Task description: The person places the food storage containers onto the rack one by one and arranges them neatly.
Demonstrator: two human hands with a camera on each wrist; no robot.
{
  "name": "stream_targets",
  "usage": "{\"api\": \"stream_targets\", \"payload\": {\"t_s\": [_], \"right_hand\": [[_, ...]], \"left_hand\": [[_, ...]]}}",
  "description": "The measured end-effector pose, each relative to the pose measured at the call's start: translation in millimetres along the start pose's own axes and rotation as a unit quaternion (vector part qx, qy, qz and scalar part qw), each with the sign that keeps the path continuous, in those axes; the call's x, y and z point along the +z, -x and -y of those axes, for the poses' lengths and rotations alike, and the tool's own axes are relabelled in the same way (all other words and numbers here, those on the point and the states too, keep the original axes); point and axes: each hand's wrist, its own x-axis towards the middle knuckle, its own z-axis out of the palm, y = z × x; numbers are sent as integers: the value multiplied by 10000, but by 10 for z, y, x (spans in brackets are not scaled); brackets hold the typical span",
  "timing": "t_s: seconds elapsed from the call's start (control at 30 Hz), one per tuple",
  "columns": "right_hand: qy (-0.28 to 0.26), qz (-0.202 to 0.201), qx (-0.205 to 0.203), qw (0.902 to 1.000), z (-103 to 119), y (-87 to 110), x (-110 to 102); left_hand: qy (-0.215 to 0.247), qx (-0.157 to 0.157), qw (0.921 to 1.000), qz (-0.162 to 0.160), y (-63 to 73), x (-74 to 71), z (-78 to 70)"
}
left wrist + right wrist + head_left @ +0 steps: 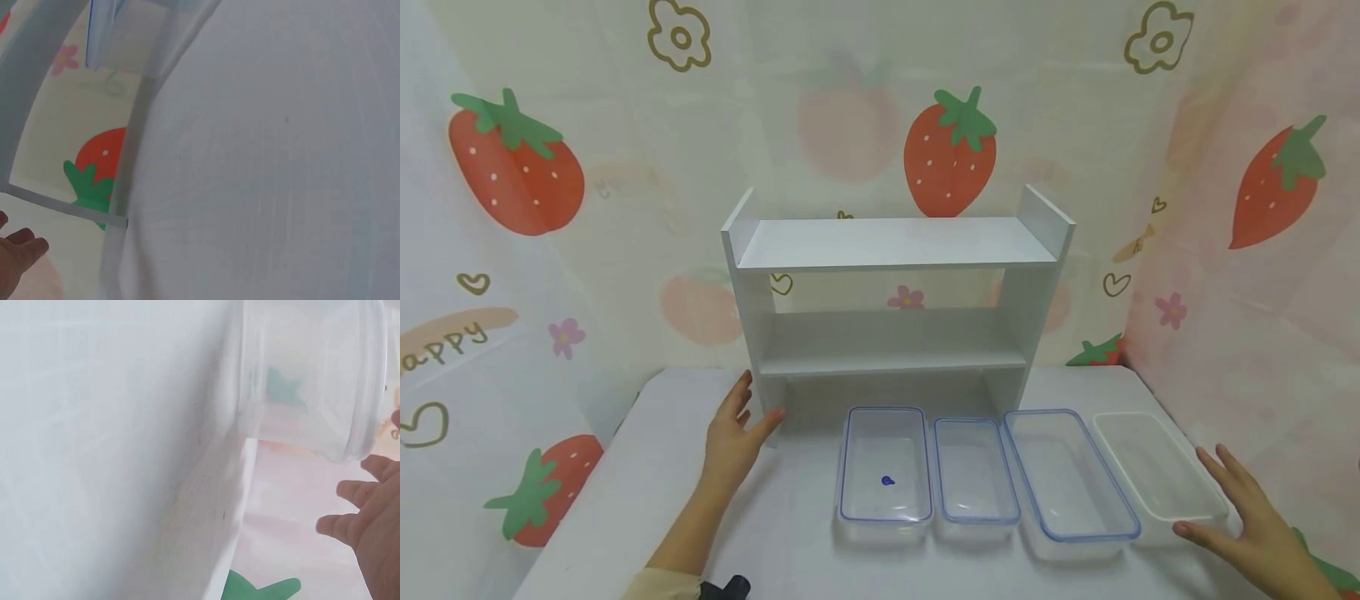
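My left hand [728, 443] has its fingers spread beside the lower left side of a white two-tier shelf [891, 360]; in the left wrist view its fingertips [36, 245] show near the shelf's edge. Over the right end of the table, my right hand [1255, 523] is spread with nothing held, close beside a clear container with a whitish rim [1213, 510]. In the right wrist view that container [306, 419] stands just beyond the fingers. To its left are a large blue-rimmed container [1063, 475], a smaller one [976, 479] and another large one [886, 450] with a dark blue mark.
The containers stand in a row in front of the shelf on a white-covered table [805, 542]. Behind hangs a cloth backdrop [857, 50] printed with strawberries, wrapping round both sides. A black strap piece [726, 588] is at my left wrist.
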Motion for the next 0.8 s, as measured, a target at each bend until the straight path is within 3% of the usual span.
{"api": "stream_targets", "payload": {"t_s": [0.4, 0.8], "right_hand": [[-114, 536, 481, 9973, -94, -8, 20], [-537, 718, 341, 9954, -196, 31, 125]], "left_hand": [[736, -131, 9971, -135, -71, 154, 94], [1238, -305, 9906, -504, -45, 266, 156]]}}
